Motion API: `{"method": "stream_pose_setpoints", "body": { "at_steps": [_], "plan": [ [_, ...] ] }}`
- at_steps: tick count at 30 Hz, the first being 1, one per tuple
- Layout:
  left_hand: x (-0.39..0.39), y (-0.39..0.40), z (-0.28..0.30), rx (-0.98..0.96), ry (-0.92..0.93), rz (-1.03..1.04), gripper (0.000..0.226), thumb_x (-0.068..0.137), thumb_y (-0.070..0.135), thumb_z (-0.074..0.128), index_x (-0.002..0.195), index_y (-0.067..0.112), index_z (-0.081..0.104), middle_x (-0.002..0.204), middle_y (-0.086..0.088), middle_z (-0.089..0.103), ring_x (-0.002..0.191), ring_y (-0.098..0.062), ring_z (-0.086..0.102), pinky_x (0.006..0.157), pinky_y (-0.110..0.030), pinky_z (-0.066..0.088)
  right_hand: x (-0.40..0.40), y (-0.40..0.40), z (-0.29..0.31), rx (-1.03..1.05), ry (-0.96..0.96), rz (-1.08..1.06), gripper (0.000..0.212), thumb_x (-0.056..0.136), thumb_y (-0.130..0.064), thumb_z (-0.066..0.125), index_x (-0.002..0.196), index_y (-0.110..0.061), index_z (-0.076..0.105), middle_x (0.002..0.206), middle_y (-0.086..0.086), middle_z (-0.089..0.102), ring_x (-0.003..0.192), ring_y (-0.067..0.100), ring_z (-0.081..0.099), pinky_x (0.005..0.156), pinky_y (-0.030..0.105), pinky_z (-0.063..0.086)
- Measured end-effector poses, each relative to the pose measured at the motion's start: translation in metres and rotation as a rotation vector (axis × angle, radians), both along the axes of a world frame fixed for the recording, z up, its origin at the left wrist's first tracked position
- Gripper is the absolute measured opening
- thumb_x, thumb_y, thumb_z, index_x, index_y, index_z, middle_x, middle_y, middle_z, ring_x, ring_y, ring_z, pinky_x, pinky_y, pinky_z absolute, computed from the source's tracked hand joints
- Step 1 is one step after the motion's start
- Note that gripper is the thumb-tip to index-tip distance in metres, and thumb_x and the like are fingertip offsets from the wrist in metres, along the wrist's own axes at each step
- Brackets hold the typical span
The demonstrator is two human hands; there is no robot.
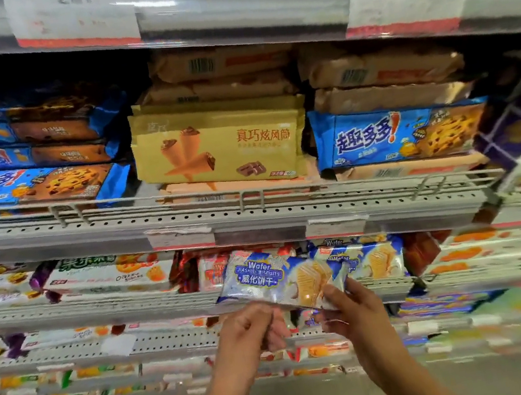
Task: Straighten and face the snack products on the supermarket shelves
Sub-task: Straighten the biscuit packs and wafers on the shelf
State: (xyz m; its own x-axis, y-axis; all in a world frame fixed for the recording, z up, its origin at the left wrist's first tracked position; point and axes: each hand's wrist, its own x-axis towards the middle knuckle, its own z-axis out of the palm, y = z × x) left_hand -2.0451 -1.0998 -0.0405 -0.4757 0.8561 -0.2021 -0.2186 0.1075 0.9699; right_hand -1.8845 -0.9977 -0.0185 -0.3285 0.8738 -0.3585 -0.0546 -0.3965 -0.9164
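Two hands hold a wafer packet before grey supermarket shelves.

The perforated shelf edge (221,219) carries a yellow cone-snack pack (216,149). Below it, the wafer packet (279,278) lies face-forward, long axis running left-right and tilted down to the right. The left hand (250,328) pinches its lower edge; the right hand (353,309) grips its right end, fingers curled.

Wafer pack (283,279) before the lower shelf (166,304) — another wafer pack (372,258) behind (rightward), cone-biscuit pack (219,145) above

Both hands, left hand (251,328) and right hand (350,311), pinch wafer pack (279,278) before shelf (186,215).
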Motion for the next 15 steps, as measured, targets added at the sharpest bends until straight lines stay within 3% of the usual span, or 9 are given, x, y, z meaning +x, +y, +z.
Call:
{"method": "stream_pose_setpoints", "body": {
  "at_steps": [2, 5, 6, 8, 9, 11, 13, 15],
  "plan": [
    [-0.005, 0.011, -0.001, -0.016, 0.185, -0.123, 0.033, 0.103, 0.006, 0.053, 0.079, 0.012, 0.075, 0.075, -0.010, 0.073, 0.064, -0.018, 0.065, 0.068, -0.032, 0.051, 0.020, 0.012, -0.002, -0.026, 0.001, -0.121, 0.018, 0.097, -0.017, 0.065, 0.112, -0.007, 0.062, 0.087, 0.010, 0.070, 0.070, 0.027, 0.067, 0.057, 0.032, 0.053],
    [-0.030, 0.032, 0.004, -0.044, 0.823, -0.041, 0.023, 0.100, 0.022, 0.054, 0.088, 0.026, 0.075, 0.084, 0.013, 0.073, 0.078, -0.004, 0.065, 0.072, -0.026, 0.049, 0.050, 0.030, -0.008, -0.023, -0.001, -0.253, 0.011, 0.100, -0.014, 0.062, 0.107, -0.007, 0.067, 0.078, 0.006, 0.070, 0.062, 0.022, 0.064, 0.055, 0.030, 0.049],
    [-0.039, 0.041, 0.010, -0.039, 1.050, 0.023, 0.023, 0.097, 0.028, 0.052, 0.091, 0.023, 0.074, 0.087, 0.012, 0.072, 0.081, -0.009, 0.065, 0.073, -0.028, 0.047, 0.059, 0.034, -0.009, -0.020, 0.003, -0.293, 0.012, 0.100, -0.013, 0.061, 0.107, -0.006, 0.068, 0.078, 0.007, 0.069, 0.060, 0.021, 0.063, 0.055, 0.029, 0.048],
    [-0.056, 0.062, 0.027, -0.152, 1.264, 0.049, 0.027, 0.095, 0.031, 0.051, 0.089, 0.012, 0.069, 0.080, -0.005, 0.070, 0.080, -0.030, 0.067, 0.069, -0.034, 0.042, 0.076, 0.039, -0.012, -0.035, 0.034, -0.380, 0.014, 0.099, -0.016, 0.061, 0.105, -0.005, 0.068, 0.080, 0.013, 0.066, 0.058, 0.023, 0.060, 0.059, 0.031, 0.047],
    [-0.066, 0.074, 0.032, -0.283, 1.280, 0.008, 0.028, 0.098, 0.032, 0.052, 0.093, 0.009, 0.068, 0.083, -0.011, 0.070, 0.083, -0.036, 0.068, 0.069, -0.036, 0.041, 0.083, 0.040, -0.011, -0.037, 0.048, -0.412, 0.012, 0.099, -0.016, 0.060, 0.103, -0.007, 0.067, 0.081, 0.014, 0.064, 0.057, 0.022, 0.059, 0.062, 0.032, 0.047],
    [-0.079, 0.094, 0.038, -0.549, 1.259, -0.128, 0.045, 0.099, 0.052, 0.046, 0.118, 0.016, 0.065, 0.110, -0.012, 0.071, 0.105, -0.035, 0.066, 0.080, -0.038, 0.048, 0.093, 0.040, -0.010, -0.041, 0.064, -0.436, 0.012, 0.100, -0.016, 0.059, 0.103, -0.006, 0.065, 0.080, 0.016, 0.062, 0.057, 0.022, 0.058, 0.062, 0.032, 0.049],
    [-0.097, 0.106, 0.037, -0.685, 0.937, -0.152, 0.063, 0.092, 0.067, 0.047, 0.131, 0.019, 0.061, 0.132, -0.012, 0.064, 0.122, -0.035, 0.059, 0.099, -0.042, 0.048, 0.101, 0.039, -0.010, -0.038, 0.072, -0.433, 0.013, 0.100, -0.016, 0.058, 0.104, -0.005, 0.064, 0.081, 0.018, 0.063, 0.058, 0.021, 0.057, 0.054, 0.025, 0.051],
    [-0.109, 0.111, 0.033, -0.763, 0.541, -0.133, 0.065, 0.093, 0.052, 0.064, 0.138, 0.005, 0.057, 0.142, -0.022, 0.056, 0.131, -0.040, 0.052, 0.109, -0.048, 0.043, 0.107, 0.038, -0.010, -0.032, 0.065, -0.436, 0.015, 0.101, -0.017, 0.057, 0.103, -0.004, 0.064, 0.078, 0.017, 0.064, 0.056, 0.020, 0.057, 0.049, 0.023, 0.051]
  ]
}}
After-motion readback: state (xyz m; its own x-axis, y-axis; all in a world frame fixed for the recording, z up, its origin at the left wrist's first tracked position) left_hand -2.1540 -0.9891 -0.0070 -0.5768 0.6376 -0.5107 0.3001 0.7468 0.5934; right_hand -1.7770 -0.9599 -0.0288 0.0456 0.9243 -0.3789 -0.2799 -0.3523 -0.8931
